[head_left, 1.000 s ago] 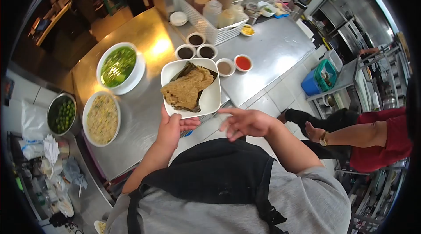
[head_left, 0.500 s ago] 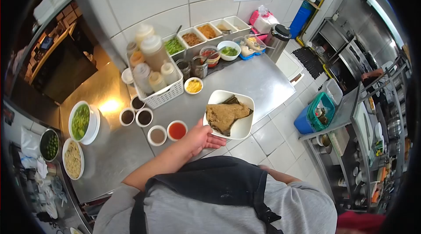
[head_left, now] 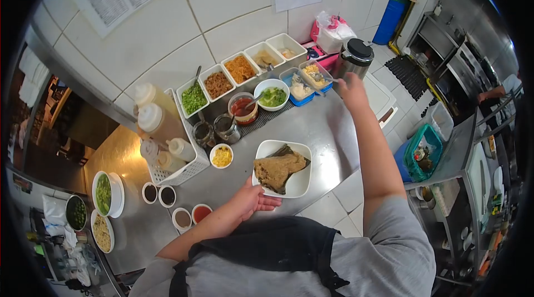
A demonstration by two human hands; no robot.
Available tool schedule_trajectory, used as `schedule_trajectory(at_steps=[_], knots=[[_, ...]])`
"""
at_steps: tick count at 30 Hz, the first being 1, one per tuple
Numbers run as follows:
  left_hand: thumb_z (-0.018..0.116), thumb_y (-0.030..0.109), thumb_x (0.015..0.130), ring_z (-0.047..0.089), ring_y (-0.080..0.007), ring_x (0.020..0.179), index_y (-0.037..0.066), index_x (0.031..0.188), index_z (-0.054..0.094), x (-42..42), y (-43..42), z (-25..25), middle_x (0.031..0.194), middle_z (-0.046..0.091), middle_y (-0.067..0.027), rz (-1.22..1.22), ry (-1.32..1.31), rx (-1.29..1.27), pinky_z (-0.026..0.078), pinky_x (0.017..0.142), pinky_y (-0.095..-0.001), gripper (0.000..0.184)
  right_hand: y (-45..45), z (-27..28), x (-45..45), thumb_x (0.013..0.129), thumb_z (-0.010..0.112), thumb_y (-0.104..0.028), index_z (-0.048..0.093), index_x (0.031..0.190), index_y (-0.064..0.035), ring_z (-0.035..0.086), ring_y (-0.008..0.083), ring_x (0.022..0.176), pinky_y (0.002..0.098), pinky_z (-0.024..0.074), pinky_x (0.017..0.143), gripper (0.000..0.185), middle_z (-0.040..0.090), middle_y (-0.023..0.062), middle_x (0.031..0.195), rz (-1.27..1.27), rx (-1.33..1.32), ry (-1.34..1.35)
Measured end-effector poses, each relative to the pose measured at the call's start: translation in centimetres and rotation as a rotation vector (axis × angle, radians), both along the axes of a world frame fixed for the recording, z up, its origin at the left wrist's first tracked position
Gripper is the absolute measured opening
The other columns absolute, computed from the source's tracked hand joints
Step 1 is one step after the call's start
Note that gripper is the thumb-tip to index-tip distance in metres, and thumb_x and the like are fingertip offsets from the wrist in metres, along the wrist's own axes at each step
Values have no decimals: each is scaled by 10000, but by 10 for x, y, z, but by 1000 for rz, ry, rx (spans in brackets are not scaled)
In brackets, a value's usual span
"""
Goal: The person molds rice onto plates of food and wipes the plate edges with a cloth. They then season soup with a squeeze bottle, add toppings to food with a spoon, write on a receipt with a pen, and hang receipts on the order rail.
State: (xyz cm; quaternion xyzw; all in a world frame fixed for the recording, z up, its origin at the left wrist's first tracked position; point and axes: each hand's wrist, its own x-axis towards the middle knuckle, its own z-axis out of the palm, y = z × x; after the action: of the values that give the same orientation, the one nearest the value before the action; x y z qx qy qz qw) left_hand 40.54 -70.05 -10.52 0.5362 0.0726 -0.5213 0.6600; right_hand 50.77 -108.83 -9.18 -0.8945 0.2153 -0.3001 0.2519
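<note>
My left hand [head_left: 251, 201] holds a white square bowl [head_left: 301, 181] from below its near left edge, over the front of the steel counter. Inside the bowl lies a brown, coarse-looking slab of food [head_left: 278, 170] on dark leaf. My right hand [head_left: 352, 90] is stretched out at the back right, at the handle end of a utensil [head_left: 330, 79] that rests in a clear tub [head_left: 316, 74] of yellow and white pieces. Its fingers are partly hidden, so their grip on the handle is unclear. Beside that tub sits another, blue-based tub [head_left: 301, 92] with pale food.
White trays of chopped greens [head_left: 193, 100], brown shreds [head_left: 217, 85] and orange shreds [head_left: 240, 69] line the wall. A bottle basket [head_left: 181, 172], sauce cups [head_left: 201, 212] and a cup of yellow shreds [head_left: 222, 157] stand left. A steel thermos [head_left: 355, 59] is behind my right hand.
My right hand has come into view and reached out to the tubs at the back right. The view has shifted; my left hand still holds the bowl, now seen lower and slightly left.
</note>
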Motion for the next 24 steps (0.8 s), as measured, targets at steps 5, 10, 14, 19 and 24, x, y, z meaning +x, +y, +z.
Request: schedule_trajectory(at_steps=[5, 10, 14, 19, 24], knots=[[318, 59, 881, 625, -311, 924, 205, 1344, 80, 4, 0, -2, 1126, 548, -260, -21, 62, -87, 539, 728, -380, 541, -15, 5, 52, 816, 531, -160, 613, 952, -44, 601, 354, 912, 418, 467, 818, 197, 625, 148, 986, 205, -151, 452], [338, 75, 902, 608, -302, 968, 230, 1358, 57, 5, 3, -4, 1178, 516, -263, -35, 101, -134, 530, 760, -378, 558, 12, 59, 44, 793, 519, -111, 654, 892, -81, 622, 259, 844, 396, 473, 750, 170, 630, 100, 853, 180, -696, 477], [342, 81, 903, 607, -300, 970, 238, 1367, 44, 5, 3, -4, 1185, 510, -264, -27, 101, -150, 530, 761, -377, 574, 25, 69, 45, 767, 536, -153, 672, 832, -87, 626, 267, 828, 394, 474, 749, 164, 644, 122, 855, 208, -848, 635], [339, 99, 910, 601, -286, 980, 251, 1381, 28, 2, 4, -2, 1196, 509, -240, -32, 84, -164, 518, 765, -366, 584, 29, 84, 50, 792, 517, -221, 678, 893, -47, 622, 259, 941, 385, 474, 822, 258, 657, 148, 957, 73, -347, 790], [334, 105, 914, 600, -280, 979, 249, 1380, 40, 2, 3, -1, 1199, 509, -229, -34, 87, -154, 516, 766, -363, 569, -26, 5, 90, 733, 516, -165, 684, 870, -47, 613, 315, 944, 380, 474, 833, 247, 637, 183, 1001, 47, -140, 702]])
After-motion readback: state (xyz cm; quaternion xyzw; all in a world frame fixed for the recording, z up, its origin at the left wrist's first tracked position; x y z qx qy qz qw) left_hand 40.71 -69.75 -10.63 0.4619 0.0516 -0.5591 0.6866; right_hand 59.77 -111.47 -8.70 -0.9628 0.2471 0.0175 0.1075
